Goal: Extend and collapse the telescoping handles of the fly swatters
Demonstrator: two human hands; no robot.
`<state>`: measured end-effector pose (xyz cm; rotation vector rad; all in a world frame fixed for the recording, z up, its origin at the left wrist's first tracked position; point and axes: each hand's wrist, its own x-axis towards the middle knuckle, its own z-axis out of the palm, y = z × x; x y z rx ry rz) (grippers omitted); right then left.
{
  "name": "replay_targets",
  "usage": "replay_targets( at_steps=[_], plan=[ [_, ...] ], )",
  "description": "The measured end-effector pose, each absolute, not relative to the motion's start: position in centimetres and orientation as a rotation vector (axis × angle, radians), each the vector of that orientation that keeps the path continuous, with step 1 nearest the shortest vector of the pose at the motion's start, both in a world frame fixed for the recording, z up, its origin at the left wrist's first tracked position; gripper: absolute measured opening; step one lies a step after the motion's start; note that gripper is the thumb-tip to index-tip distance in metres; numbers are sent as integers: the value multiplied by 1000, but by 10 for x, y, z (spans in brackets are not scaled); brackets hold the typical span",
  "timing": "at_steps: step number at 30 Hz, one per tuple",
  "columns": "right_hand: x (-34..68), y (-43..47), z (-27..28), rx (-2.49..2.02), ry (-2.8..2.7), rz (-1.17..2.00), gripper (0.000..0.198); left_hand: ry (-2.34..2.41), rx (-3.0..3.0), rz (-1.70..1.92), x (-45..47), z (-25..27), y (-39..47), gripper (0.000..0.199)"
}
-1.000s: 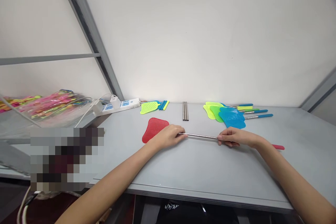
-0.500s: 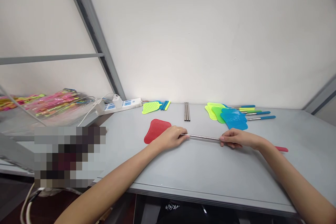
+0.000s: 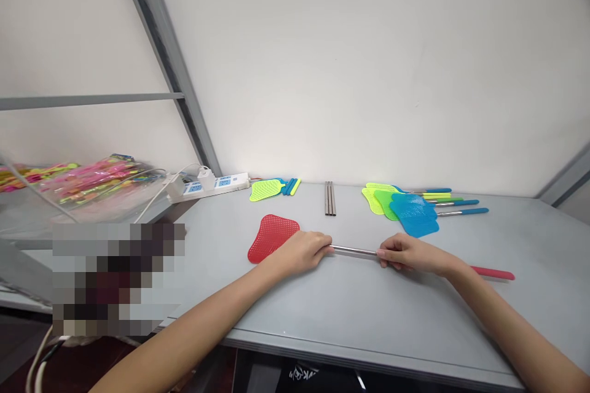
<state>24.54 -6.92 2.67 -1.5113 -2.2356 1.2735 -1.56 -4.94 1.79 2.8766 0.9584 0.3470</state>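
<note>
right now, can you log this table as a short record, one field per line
left hand: closed on the metal rod, beside the red mesh head
right hand: fingers around the same rod, farther right
red handle: beyond the right forearm, which hides whether it joins the rod
back left: yellow mesh head beside short blue and yellow handles
back middle: three metal tubes, side by side
back right: overlapping swatters with blue, green and yellow heads
far left: power strip; plastic-wrapped colourful items

Left hand curls closed, palm-down; right hand pinches; bare left forearm and right forearm slant inward.
</note>
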Motion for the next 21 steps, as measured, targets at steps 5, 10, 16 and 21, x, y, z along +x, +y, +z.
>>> replay_targets(
  at_steps=[5, 10, 16, 21],
  plan=[
    [221, -72, 17, -1529, -2210, 1048, 40, 1011, 2917, 258, -6, 17, -60, 26],
    [213, -78, 11, -1549, -2122, 1249, 38, 1010, 2945, 243, 3, 16, -70, 26],
    [214, -79, 18, -1494, -2121, 1372, 43, 1055, 2967, 297, 6, 20, -74, 26],
    [216, -81, 27, -1371, -2214, 1404, 44, 971, 2908, 315, 3, 22, -68, 27]
  ],
)
